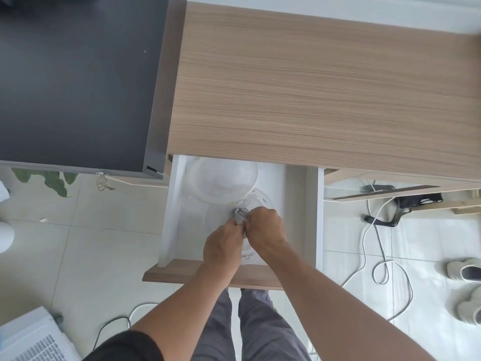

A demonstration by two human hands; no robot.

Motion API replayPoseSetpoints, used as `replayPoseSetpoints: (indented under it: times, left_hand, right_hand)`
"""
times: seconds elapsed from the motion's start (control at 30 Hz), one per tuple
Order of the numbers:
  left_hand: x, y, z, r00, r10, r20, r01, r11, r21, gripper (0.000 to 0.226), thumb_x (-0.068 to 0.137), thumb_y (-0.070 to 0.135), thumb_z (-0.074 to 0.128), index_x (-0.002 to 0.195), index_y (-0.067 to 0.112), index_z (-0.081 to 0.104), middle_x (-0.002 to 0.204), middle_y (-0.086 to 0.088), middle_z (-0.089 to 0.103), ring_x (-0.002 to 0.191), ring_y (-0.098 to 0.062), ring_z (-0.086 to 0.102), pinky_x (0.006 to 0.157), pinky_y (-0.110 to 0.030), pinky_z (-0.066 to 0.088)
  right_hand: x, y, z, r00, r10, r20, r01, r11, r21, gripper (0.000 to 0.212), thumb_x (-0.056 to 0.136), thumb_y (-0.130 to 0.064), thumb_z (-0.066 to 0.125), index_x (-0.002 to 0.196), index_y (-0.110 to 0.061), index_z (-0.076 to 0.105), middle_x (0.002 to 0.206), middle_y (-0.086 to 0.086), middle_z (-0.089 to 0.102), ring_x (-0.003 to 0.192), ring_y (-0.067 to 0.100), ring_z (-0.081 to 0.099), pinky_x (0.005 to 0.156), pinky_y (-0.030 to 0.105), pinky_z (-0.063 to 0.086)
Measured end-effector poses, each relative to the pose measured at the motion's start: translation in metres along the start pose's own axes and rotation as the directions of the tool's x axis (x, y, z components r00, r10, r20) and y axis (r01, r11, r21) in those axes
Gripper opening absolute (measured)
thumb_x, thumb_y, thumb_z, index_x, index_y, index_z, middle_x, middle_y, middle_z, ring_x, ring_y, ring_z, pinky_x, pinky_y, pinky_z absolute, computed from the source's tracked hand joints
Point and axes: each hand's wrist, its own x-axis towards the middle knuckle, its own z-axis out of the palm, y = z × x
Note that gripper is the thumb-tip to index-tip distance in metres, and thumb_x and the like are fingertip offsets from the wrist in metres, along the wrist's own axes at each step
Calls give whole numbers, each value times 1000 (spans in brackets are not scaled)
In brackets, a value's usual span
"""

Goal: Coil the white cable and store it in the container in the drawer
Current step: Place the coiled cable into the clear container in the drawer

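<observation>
both arms reach forward, left hand [224, 243] and right hand [265, 231] touching, fingers pinched closed together.

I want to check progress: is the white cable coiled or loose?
Coiled: the white cable is a small looped bundle pinched between left hand and right hand over the open drawer.

Both hands [247, 235] on coiled cable [238, 213]

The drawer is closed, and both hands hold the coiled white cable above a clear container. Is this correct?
Not quite. The head view shows the drawer pulled open, not closed. The rest holds: the left hand and the right hand together hold the coiled white cable above a clear container that sits inside it.
</observation>
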Motion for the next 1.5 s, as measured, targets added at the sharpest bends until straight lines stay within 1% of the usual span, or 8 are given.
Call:
replayPoseSetpoints:
  times: [0.23,0.4,0.6,0.77,0.9,1.17,1.37,1.5]
  left_hand:
    - [0,3,10,999,27,-39,-27,1000,-14,30,95,7,61,124,10,61,107,-6,67,89,-27,71,68,-34,53]
    - [3,6,12,1000,7,-30,-6,1000,22,31,94,6,61,124,13,61,113,-5,60,93,-26,65,73,-34,51]
    - [6,4,7,993,-115,-13,114,992,-62,24,92,6,65,112,16,59,116,-5,47,91,-22,63,71,-30,53]
    - [9,5,5,988,-155,0,154,983,-99,32,87,2,70,114,12,57,119,-7,48,95,-22,65,75,-32,56]
    - [11,6,6,983,-180,-28,177,980,-91,26,91,4,68,114,10,58,116,-8,52,97,-22,66,76,-30,55]
    - [11,7,9,977,-211,-31,206,971,-118,29,89,5,70,115,10,59,115,-7,51,93,-20,70,72,-29,55]
    - [11,8,9,977,-210,-44,201,968,-149,30,89,3,68,116,11,58,115,-6,51,93,-21,69,69,-30,54]
    - [12,7,7,975,-216,-55,203,963,-179,35,89,4,69,119,11,52,115,-7,53,95,-22,68,71,-30,54]
  right_hand:
    - [13,-2,2,985,-154,-80,152,988,-31,27,97,-17,55,123,-22,54,98,11,64,86,35,60,66,38,46]
    - [22,3,11,991,-137,-14,134,985,-105,19,100,-20,54,112,-10,65,111,11,61,105,33,62,72,37,48]
    - [20,10,26,978,-207,9,205,960,-192,13,96,-7,57,108,-6,60,117,12,51,104,30,58,69,33,43]
    - [19,11,35,974,-207,-92,198,975,-96,16,97,-10,54,113,-11,57,101,10,64,95,34,63,67,35,43]
    - [18,11,37,964,-201,-173,194,979,-59,35,95,-15,53,122,-27,33,71,7,61,68,36,56,58,39,44]
    - [22,15,38,940,-322,-110,286,923,-258,15,91,-5,56,96,-18,60,83,8,63,78,37,64,61,36,40]
    - [25,15,38,932,-351,-91,323,917,-233,24,92,-4,59,113,-16,65,106,11,58,96,34,60,78,40,54]
    - [29,14,36,939,-339,-58,308,905,-293,22,95,-4,56,114,-14,62,108,11,55,98,35,60,75,38,49]
